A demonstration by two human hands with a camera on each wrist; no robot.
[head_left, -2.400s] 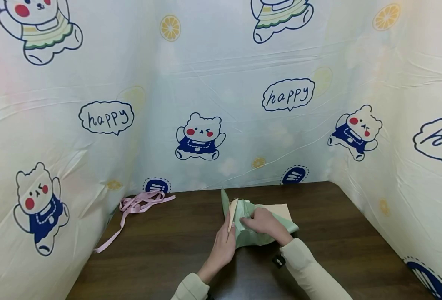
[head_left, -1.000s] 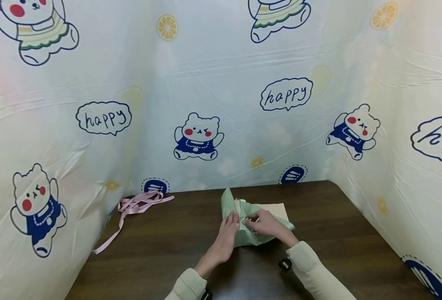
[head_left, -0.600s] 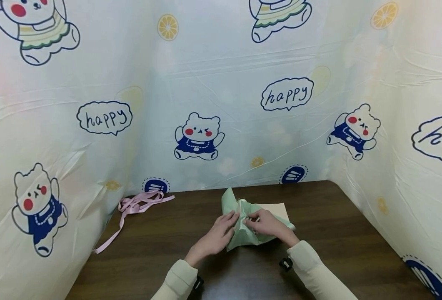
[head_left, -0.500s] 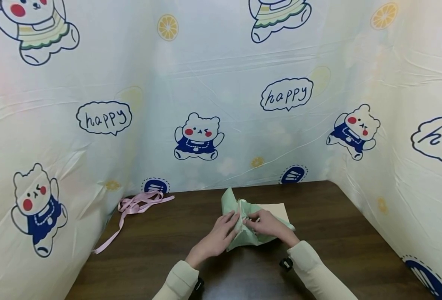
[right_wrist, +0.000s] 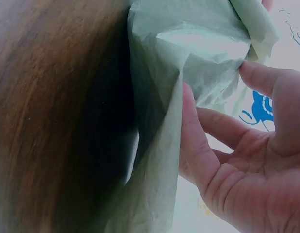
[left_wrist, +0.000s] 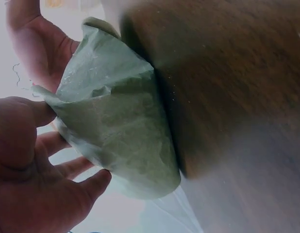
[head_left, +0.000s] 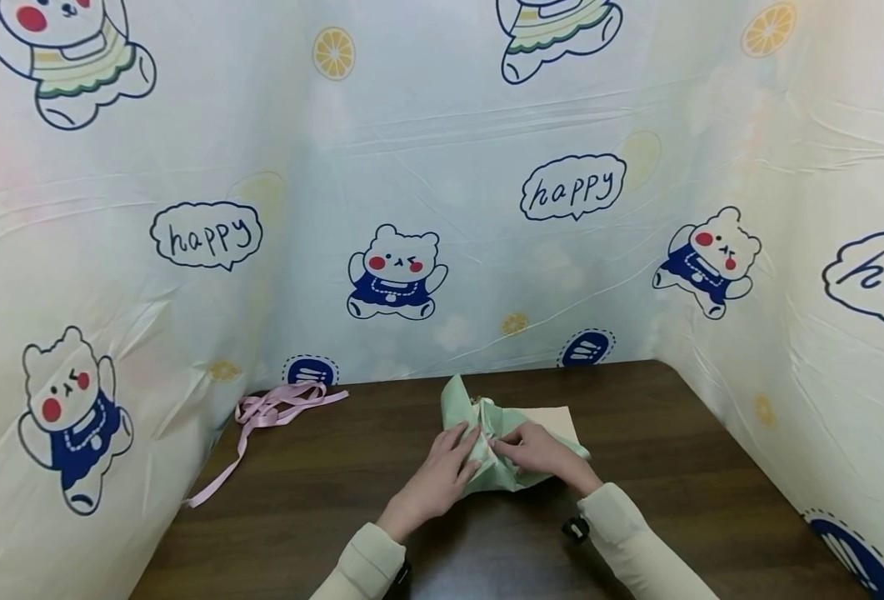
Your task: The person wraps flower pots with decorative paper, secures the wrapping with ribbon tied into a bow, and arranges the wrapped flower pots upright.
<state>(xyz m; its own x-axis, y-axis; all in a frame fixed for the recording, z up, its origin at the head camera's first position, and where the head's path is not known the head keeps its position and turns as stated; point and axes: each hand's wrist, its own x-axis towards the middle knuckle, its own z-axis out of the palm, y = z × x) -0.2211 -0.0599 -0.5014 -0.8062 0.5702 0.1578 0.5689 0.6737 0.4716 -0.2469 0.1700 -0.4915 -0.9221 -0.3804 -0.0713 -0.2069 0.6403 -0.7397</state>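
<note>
A crumpled, folded sheet of pale green wrapping paper [head_left: 456, 404] lies on the table between both hands, with one corner standing up at the back left. My left hand [head_left: 434, 479] holds its left side, thumb and fingers spread along the fold. In the left wrist view, its fingertips meet the upper edge of the green paper [left_wrist: 121, 121]. From the right, my right hand [head_left: 542, 454] pinches the paper near the middle fold. The right wrist view shows the right thumb and forefinger on a crease. A cream paper sheet [head_left: 557, 417] sticks out behind the right hand.
A loose heap of pink ribbon [head_left: 284, 408] lies at the table's back left, one tail trailing forward. The brown wooden table [head_left: 322, 492] is backed and flanked by a printed curtain [head_left: 471, 125] with bears and "happy" bubbles.
Over the frames, my left hand has gone from holding the left flap upright to lying over the fold. The green paper leans further inward. My right hand stays nearly in place.
</note>
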